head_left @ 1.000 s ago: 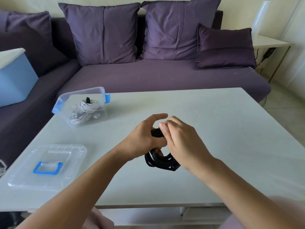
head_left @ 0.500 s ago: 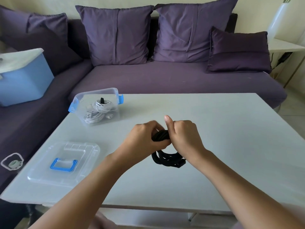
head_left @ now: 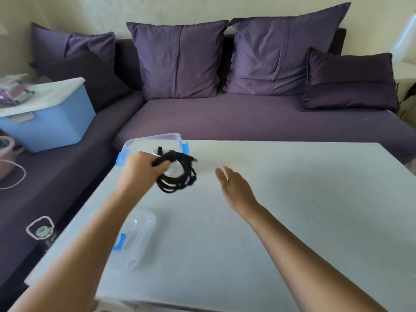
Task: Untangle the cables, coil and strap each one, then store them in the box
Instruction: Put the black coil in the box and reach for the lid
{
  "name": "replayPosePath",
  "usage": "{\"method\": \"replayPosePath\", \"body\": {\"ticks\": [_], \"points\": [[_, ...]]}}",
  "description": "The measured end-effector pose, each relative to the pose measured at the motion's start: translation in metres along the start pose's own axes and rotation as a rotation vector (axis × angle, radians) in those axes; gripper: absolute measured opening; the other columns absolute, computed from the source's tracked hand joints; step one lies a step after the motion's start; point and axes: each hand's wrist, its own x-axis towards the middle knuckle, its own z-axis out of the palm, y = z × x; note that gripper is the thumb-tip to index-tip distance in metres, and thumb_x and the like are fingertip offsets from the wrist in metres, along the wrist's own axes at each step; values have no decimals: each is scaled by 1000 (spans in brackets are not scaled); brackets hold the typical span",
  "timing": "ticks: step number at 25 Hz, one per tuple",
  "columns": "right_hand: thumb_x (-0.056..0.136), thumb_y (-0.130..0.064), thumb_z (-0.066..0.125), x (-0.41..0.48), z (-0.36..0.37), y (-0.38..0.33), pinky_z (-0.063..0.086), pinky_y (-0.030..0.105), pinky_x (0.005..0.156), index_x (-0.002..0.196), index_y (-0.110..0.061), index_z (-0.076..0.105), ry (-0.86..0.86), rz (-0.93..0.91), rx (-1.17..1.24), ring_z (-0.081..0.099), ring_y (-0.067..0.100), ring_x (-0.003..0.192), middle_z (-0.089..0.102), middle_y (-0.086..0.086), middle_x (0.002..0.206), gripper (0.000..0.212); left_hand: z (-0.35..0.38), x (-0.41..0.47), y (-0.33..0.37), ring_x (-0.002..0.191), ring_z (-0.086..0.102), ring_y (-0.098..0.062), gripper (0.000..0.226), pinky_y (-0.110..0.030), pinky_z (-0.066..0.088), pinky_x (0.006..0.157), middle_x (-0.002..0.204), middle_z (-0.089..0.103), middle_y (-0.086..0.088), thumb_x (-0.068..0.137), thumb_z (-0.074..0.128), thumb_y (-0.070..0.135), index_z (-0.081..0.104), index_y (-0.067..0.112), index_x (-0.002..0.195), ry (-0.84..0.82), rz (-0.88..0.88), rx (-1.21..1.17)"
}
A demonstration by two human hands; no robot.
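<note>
My left hand [head_left: 140, 168] grips a coiled black cable [head_left: 180, 176] and holds it in the air just in front of the clear plastic box [head_left: 157, 138] with blue clips at the table's far left. The box's contents are mostly hidden behind the hand and the coil; a black strap end shows inside. My right hand [head_left: 234, 188] hovers over the white table [head_left: 292, 199] to the right of the coil, fingers relaxed and holding nothing. The box's clear lid [head_left: 137, 239] with a blue handle lies on the table, partly under my left forearm.
A purple sofa [head_left: 247, 118] with several cushions wraps around the table's far and left sides. A blue storage bin [head_left: 49, 122] with a white lid sits on the sofa at the left. A small white-ringed object [head_left: 41, 228] lies on the sofa near the table's left edge.
Both hands held the black coil at the table's middle. Now my right hand has let go and my left hand has carried the coil left and away, up to the clear box.
</note>
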Motion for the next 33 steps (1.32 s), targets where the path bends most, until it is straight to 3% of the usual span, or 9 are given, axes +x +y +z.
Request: {"method": "replayPosePath", "body": {"ticks": [3,5,9,14,18,22,26,30,33], "points": [[98,-52,27,10,40,29,26,34,111,144,-14,37,-107,92,-174,32,29,137,37,16,147,61,-17,47,-31,50,57,-23,39,-27,39,53,64,64,-20,87,61,28,63,-5,67,104,-179,-87],[95,-59,12,5,57,36,37,38,106,132,-11,53,-37,46,-351,44,35,129,47,22,139,73,-16,76,-47,45,62,-16,28,-22,46,45,81,68,-16,91,56,25,67,-1,90,107,-304,-249],[90,-50,27,-2,75,44,53,42,83,109,-14,70,0,42,-504,65,37,102,65,20,116,59,0,116,-72,52,60,-25,31,-19,45,33,107,60,-15,95,43,15,50,8,125,112,-411,-277],[85,-46,34,0,78,40,53,39,84,111,-17,69,66,41,-560,65,33,103,65,17,117,53,16,131,-100,75,60,-37,29,-33,43,61,91,60,-17,91,42,10,58,8,116,52,-317,24],[84,-46,34,5,80,41,53,38,84,111,-17,70,89,46,-574,65,32,102,66,16,115,53,17,144,-90,60,51,-29,21,-29,35,50,72,55,-14,92,49,8,62,-5,100,-43,-289,225],[84,-47,33,5,80,43,53,38,85,112,-18,69,114,46,-587,65,32,103,66,15,116,53,24,138,-84,93,59,-37,25,-38,45,72,107,63,-16,89,49,4,66,3,107,112,-83,246],[84,-47,33,5,81,40,53,39,84,111,-18,69,122,51,-577,65,32,102,66,15,115,54,48,125,-87,131,40,-29,37,-35,38,98,144,40,-18,102,31,19,47,6,133,-210,-73,115],[85,-47,31,7,82,45,51,42,88,116,-16,67,130,30,-580,63,34,107,64,17,119,56,36,108,-86,84,49,-24,24,-28,36,74,92,55,-7,97,37,15,58,18,86,-78,14,-41],[86,-50,25,7,83,49,42,45,100,125,-15,61,140,12,-524,53,38,120,55,21,131,64,9,76,-91,89,55,-21,24,-28,42,76,99,57,3,93,44,11,68,11,98,121,-2,-120]]}}
